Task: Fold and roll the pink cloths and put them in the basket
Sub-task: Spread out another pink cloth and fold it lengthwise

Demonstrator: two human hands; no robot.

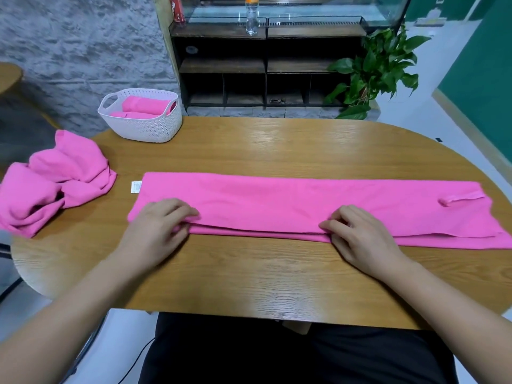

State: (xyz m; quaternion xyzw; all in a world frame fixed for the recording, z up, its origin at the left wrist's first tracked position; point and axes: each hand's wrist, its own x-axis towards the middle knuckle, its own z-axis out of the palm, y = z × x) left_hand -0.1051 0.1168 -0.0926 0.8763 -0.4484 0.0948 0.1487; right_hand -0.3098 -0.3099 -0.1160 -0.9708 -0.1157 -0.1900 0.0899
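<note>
I'm working the fold step, left hand (163, 225) and right hand (357, 234) apart, each pinching the near edge of the pink cloth (277, 203) stretching across the desk (263, 273) under them, probably needing rolling from one end next, basket (144, 128) sitting beyond left hand.
</note>
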